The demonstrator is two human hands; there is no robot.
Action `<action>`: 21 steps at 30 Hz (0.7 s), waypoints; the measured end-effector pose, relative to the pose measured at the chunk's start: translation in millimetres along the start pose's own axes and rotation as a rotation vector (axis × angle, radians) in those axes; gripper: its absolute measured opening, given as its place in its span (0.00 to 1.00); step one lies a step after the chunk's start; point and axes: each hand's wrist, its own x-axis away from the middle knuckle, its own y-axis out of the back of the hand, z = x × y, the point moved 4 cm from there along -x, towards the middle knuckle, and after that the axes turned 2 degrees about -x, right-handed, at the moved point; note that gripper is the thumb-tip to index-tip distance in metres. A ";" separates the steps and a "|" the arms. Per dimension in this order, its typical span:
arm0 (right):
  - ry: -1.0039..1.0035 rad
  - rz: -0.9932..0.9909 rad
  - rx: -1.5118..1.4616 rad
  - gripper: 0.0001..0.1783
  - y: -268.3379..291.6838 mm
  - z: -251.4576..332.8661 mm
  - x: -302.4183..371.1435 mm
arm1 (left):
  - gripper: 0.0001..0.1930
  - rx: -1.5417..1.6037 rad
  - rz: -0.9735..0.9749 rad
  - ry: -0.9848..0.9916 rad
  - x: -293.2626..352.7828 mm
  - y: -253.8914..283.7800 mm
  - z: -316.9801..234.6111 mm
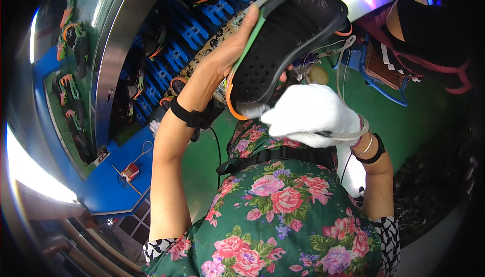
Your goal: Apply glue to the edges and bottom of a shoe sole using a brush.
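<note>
A black shoe sole [290, 39] with a green and orange rim is raised in front of me, its hollow, hole-dotted inner face toward me. My left hand [237, 44] is bare and closed on it, the thumb along the green edge and fingertips showing at the opposite edge. My right hand [313, 115], in a white knitted glove, is closed on a small brush [252, 111]. The pale, motion-blurred bristles sit at the sole's orange-rimmed near end; the brush's handle is hidden in the glove.
Beyond the sole, blue racks [187, 34] carry several more soles, bordered by a curved metal rail [108, 60]. A blue table [113, 176] at left holds a small red object [130, 172]. A seated person's leg [401, 22] and a blue chair [386, 87] are at right.
</note>
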 end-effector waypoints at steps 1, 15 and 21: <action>0.004 0.004 -0.004 0.15 1.2 -1.2 -0.2 | 0.52 -0.042 -0.019 0.062 1.7 2.3 1.4; -0.354 -0.613 0.021 0.09 49.8 -12.2 2.2 | 0.48 0.399 0.084 -0.087 -0.5 13.5 23.9; -0.198 -0.482 0.329 0.14 59.5 -8.7 -9.5 | 0.25 0.417 -0.433 -0.237 -4.9 3.4 54.8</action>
